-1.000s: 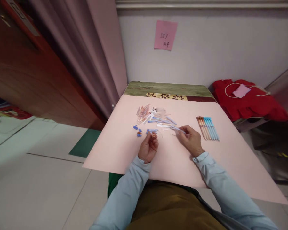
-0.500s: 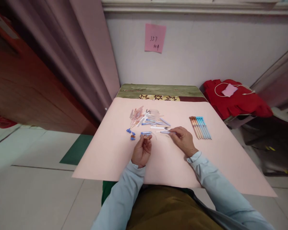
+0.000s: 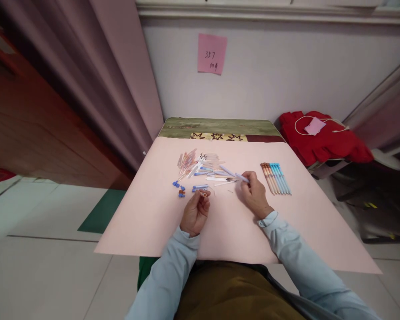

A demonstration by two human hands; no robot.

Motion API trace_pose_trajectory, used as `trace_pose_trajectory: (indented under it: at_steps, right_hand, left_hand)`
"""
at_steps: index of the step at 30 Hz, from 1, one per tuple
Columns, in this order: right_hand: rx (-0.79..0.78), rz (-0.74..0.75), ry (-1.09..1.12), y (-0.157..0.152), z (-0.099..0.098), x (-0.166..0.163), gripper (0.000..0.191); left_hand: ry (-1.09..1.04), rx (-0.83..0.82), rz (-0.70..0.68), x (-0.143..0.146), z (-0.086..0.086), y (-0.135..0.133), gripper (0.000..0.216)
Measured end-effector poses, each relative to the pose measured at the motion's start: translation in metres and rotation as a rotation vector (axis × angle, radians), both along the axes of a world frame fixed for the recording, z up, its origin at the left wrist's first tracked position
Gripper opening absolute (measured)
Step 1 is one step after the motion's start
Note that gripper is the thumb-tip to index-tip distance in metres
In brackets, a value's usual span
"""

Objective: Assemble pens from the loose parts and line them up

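My left hand (image 3: 195, 214) is closed on a small tan-brown pen part (image 3: 204, 194), its round open end turned up to me. The thumb and fingers of my right hand (image 3: 255, 196) pinch a pale blue pen barrel (image 3: 242, 178), tilted toward the upper left above the paper. Between the hands lie thin white refills (image 3: 220, 179) and a tiny spring-like piece (image 3: 230, 191). Short blue pen tubes (image 3: 199, 187) rest just beyond my left fingertips. To the left of them are small blue pieces (image 3: 176, 183) and a brown-and-blue pair (image 3: 182, 194).
Pale pink paper (image 3: 146, 222) covers the table. At its middle back lies a loose heap of pinkish clear pen parts (image 3: 187, 162). A row of brown and blue pens (image 3: 276, 178) is lined up on the right. Beyond the table's right side is red cloth (image 3: 330, 140) with a white cable.
My right hand has lifted the pale blue barrel off the paper and tilted it up, uncovering a white refill. My left hand keeps the tan-brown part almost in place. The view has shifted slightly.
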State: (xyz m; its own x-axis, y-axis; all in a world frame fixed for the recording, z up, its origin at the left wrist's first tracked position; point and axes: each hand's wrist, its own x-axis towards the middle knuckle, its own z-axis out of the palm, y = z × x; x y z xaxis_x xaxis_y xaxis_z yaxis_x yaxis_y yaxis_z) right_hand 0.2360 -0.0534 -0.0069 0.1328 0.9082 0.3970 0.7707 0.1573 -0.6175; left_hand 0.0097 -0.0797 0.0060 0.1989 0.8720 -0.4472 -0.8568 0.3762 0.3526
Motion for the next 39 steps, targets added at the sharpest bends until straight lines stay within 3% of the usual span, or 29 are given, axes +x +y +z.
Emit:
trace_pose_trajectory:
  at_steps: [5, 13, 16, 20, 24, 28, 33, 39]
  right_hand:
    - [-0.007, 0.204, -0.288, 0.008, 0.001, -0.022, 0.024]
    - [-0.135, 0.321, -0.613, 0.025, 0.017, -0.043, 0.016]
    - [-0.035, 0.265, -0.534, 0.022, 0.017, -0.038, 0.019]
    - [0.048, 0.098, -0.234, 0.013, 0.020, -0.030, 0.022]
    - [-0.111, 0.338, 0.054, 0.009, 0.025, -0.032, 0.016]
    - [-0.295, 0.521, 0.191, 0.009, 0.021, -0.041, 0.023]
    - [-0.378, 0.557, 0.237, 0.009, 0.016, -0.045, 0.028]
    - [-0.327, 0.467, 0.247, 0.007, 0.038, -0.017, 0.037]
  left_hand:
    - [0.001, 0.067, -0.060, -0.001, -0.006, -0.001, 0.012]
    - [-0.025, 0.102, -0.056, -0.001, -0.008, -0.001, 0.017]
    - [-0.032, 0.092, -0.056, -0.001, -0.007, -0.002, 0.020]
    - [-0.015, 0.117, -0.069, -0.001, -0.008, -0.003, 0.022]
    - [0.015, 0.133, -0.078, 0.000, -0.006, -0.002, 0.022]
    - [-0.005, 0.126, -0.064, 0.002, -0.005, -0.001, 0.027]
    - [-0.014, 0.064, 0.011, 0.006, -0.002, 0.002, 0.033]
    - [-0.111, -0.060, 0.162, 0.004, 0.001, 0.007, 0.047]
